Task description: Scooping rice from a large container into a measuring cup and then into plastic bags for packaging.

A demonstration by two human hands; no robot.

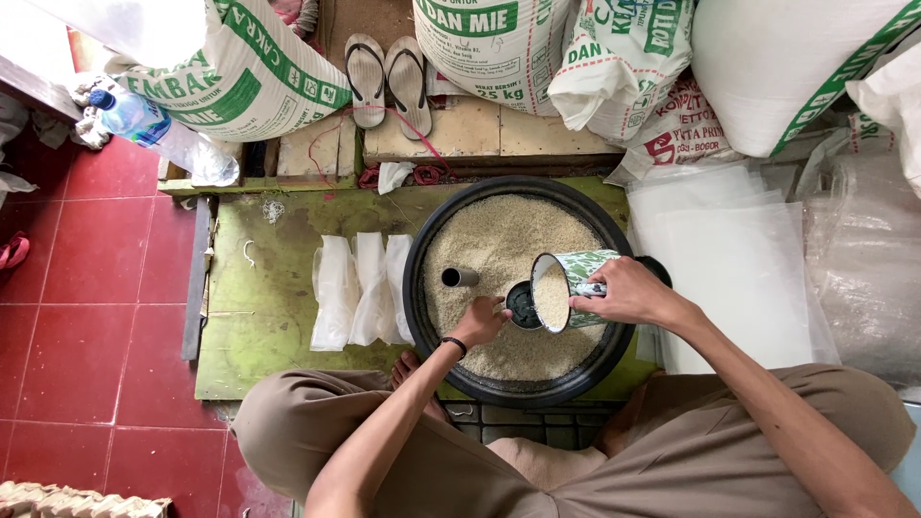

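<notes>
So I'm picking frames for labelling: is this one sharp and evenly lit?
Head view: soft even light, no hard shadows; the grain in the black basin and both hands are sharp; the white sack at top right is nearly blown out; edges bow slightly from the wide lens.

Person wears plain khaki-brown trousers, loose at both knees, fabric creased. Arms bare to above the elbows; no sleeves in view. Left hand (480, 321): thin dark band just behind it at the wrist. Right hand (628, 293): nothing worn. Bare toes show below the left hand.
</notes>
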